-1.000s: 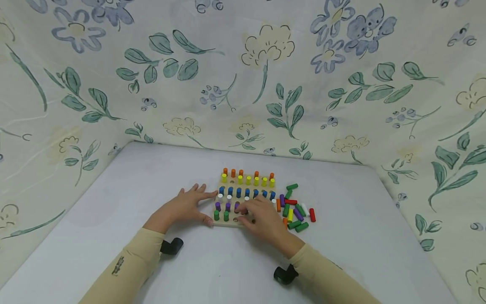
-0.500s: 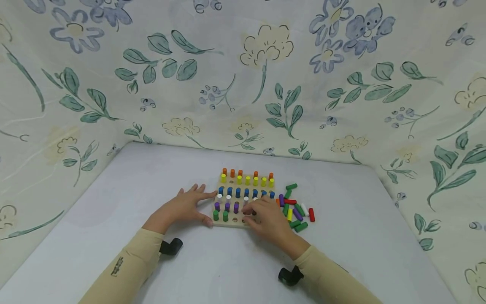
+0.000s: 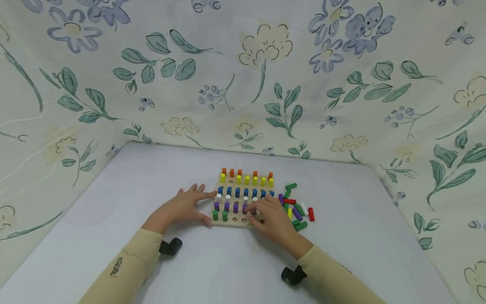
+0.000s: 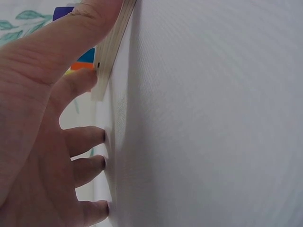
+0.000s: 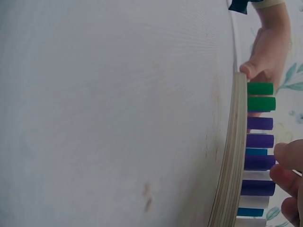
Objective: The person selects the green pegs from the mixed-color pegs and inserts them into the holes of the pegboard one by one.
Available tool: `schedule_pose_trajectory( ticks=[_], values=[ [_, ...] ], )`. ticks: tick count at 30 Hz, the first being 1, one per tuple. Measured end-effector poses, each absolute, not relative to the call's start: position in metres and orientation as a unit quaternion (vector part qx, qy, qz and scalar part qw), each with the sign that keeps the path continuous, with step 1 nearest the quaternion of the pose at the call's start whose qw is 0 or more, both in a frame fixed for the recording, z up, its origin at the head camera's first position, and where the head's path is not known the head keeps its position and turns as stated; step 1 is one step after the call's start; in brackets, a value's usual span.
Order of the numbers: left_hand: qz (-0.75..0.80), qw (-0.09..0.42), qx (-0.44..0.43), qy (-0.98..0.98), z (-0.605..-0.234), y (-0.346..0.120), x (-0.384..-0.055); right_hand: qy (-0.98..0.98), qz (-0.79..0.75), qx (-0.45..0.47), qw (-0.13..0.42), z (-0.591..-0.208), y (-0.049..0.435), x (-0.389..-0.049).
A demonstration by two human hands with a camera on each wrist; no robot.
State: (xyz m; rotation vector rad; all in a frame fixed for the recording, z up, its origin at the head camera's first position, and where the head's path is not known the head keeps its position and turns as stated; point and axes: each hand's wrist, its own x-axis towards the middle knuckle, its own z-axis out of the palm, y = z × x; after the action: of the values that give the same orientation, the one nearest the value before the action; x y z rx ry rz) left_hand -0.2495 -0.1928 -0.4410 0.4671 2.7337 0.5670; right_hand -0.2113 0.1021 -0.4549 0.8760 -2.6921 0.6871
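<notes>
A purple peg [image 3: 244, 209] stands upright in the wooden pegboard [image 3: 229, 224], right at the fingertips of the right hand [image 3: 272, 220]. It lies on the far left of that hand, its long axis square to the board's face, so the fingers come at it from the side, near its free end. The right thumb and index finger are bent with a small gap between their tips; the right wrist view sets the end of a purple peg in line with that gap, but I cannot tell whether they pinch it.

Just in front of the peg, close to the thumb, is a bare front-row hole [image 3: 244, 220]; two green pegs [image 3: 225, 216] fill the holes at that row's left end. Behind the purple row run white, blue, yellow and orange pegs.

The left hand [image 3: 186, 209] is farther from the peg, its fingers spread, with thumb and index finger against the board's left edge. Just right of the board, loose pegs [image 3: 297, 214] of several colours lie flat on the white surface [image 3: 212, 270]. A floral cloth [image 3: 212, 101] rises behind.
</notes>
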Motion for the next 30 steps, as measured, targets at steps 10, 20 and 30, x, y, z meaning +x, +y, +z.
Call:
schedule_pose_trajectory(
  ticks=[10,20,30],
  values=[
    [0.201,0.159,0.162,0.953,-0.440,-0.193,-0.250,-0.932,0.213,0.277,0.102,-0.453,0.108,-0.211],
    [0.200,0.157,0.160,0.954,-0.442,-0.194,-0.252,-0.929,0.231,0.268,0.110,-0.453,0.118,-0.208],
    [0.202,0.157,0.160,0.953,-0.444,-0.194,-0.252,-0.935,0.216,0.258,0.111,-0.456,0.128,-0.210]
  ],
)
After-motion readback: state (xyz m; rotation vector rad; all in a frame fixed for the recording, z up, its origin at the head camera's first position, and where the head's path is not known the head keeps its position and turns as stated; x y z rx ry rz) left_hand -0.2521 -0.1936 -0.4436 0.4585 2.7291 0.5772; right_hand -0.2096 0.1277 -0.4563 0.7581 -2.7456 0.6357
